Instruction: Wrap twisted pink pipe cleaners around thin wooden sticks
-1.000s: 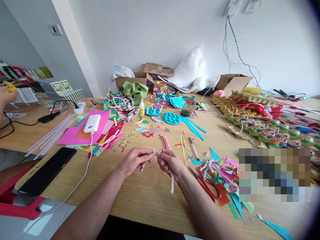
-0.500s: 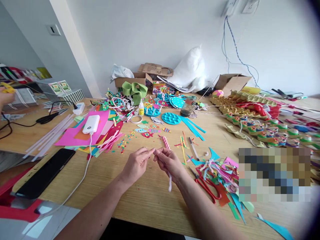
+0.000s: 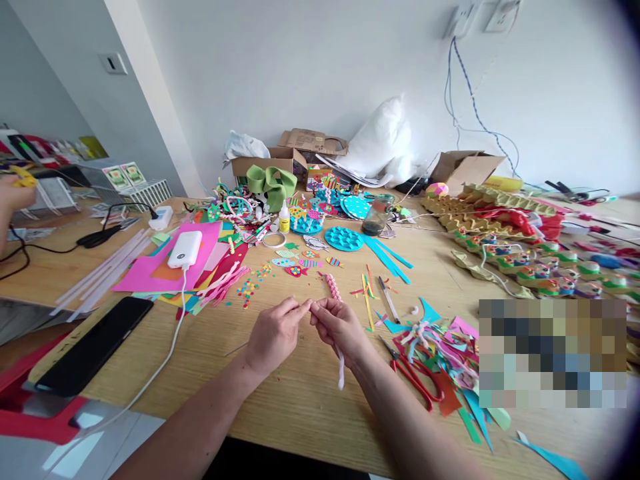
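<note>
My right hand [image 3: 341, 328] is closed in a pinch round a pale, fuzzy pipe cleaner [image 3: 341, 373], whose tail hangs below the palm. Fingertip to fingertip with it, my left hand [image 3: 276, 331] is pinched shut too; what lies between its fingers is hidden. A thin grey wire-like piece [image 3: 236, 349] sticks out beside the left wrist. Just beyond the right hand lies a pink twisted piece [image 3: 333, 287]. Several patterned paper fish [image 3: 296, 271] and small coloured paper dots [image 3: 249, 292] are spread further back.
Red-handled scissors [image 3: 417, 380], a pen [image 3: 388, 299] and paper scraps [image 3: 450, 353] lie to the right. A phone [image 3: 95, 343] and a white power bank [image 3: 185, 249] with its cable are on the left. A glue bottle [image 3: 284, 219] stands behind. Another person's hand [image 3: 15, 193] shows far left.
The wire-like piece now shows beside my left wrist. Both hands stay pinched together in nearly the same place, and the view has shifted slightly.
</note>
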{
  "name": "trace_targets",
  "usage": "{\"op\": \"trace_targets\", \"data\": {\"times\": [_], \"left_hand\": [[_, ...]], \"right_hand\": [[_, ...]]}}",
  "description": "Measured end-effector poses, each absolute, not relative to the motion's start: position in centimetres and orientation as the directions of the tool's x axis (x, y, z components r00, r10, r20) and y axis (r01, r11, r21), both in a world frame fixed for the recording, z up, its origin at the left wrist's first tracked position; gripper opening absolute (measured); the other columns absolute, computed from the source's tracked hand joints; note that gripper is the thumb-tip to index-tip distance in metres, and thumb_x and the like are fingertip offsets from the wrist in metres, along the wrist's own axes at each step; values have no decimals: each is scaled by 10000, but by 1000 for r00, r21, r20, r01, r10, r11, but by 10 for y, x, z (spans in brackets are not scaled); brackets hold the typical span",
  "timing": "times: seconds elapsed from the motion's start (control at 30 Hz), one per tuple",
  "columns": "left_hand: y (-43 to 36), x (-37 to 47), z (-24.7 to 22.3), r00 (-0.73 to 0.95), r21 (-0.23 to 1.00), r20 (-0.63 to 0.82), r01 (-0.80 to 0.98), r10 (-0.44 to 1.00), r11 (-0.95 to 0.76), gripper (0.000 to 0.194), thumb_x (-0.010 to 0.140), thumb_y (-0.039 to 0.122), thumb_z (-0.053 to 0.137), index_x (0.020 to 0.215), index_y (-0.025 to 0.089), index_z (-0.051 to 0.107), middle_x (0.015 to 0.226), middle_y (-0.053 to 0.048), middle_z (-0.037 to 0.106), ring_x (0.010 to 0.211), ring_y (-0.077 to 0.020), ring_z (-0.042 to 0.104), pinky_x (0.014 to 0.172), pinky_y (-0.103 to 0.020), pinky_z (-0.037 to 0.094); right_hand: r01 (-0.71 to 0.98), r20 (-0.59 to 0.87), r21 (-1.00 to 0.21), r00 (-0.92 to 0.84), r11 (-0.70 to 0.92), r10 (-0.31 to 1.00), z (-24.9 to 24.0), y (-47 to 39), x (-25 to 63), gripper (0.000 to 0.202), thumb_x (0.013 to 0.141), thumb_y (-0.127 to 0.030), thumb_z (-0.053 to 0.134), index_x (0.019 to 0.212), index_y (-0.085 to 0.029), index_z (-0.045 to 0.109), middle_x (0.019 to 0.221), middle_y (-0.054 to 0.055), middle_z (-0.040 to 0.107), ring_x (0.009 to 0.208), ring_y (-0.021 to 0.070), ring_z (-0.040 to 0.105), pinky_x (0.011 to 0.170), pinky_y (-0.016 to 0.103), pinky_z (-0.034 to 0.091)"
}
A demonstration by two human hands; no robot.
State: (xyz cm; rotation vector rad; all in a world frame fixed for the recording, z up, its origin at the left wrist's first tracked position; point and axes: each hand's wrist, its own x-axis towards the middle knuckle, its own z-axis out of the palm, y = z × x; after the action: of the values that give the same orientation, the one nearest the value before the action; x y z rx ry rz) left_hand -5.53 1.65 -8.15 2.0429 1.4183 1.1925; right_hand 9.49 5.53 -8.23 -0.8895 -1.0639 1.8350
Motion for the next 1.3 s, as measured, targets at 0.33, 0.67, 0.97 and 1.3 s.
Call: {"op": "trace_targets", "data": {"times": [0.33,0.67,0.97,1.3], "left_hand": [[17,-55,-81,99,787,401,471,911,-398,381,819,133,482,1135,260,654,861,-84,640,793,-194,582,771,-288,442],[23,-52,-78,31,920,243,308,970,-241,212,823,252,540,919,184,717,776,-73,661,671,-159,597,597,-255,478],[22,-56,-67,18,978,-181,-105,983,182,281,674,383,700,772,123,659,609,-20,630,423,-80,505,347,-174,331],[21,-55,-65,-56,992,-125,-17,991,124,227,654,350,695,677,129,646,481,37,534,391,-54,423,349,-168,281]], "right_hand": [[-214,-133,-951,-370,-224,920,-82,54,94,374,658,-484,709,690,-157,532,542,-24,587,322,24,341,287,147,202],[-201,-101,-962,-368,-186,924,-79,53,94,358,670,-469,699,713,-160,522,530,-39,568,317,23,345,293,147,209],[-85,-4,-995,-448,-47,894,-74,47,97,318,775,-468,611,744,-165,521,573,-30,563,352,35,376,320,166,264],[-69,-24,-996,-457,-62,889,-75,45,95,336,773,-480,610,739,-161,510,564,-37,548,354,32,369,317,161,255]]}}
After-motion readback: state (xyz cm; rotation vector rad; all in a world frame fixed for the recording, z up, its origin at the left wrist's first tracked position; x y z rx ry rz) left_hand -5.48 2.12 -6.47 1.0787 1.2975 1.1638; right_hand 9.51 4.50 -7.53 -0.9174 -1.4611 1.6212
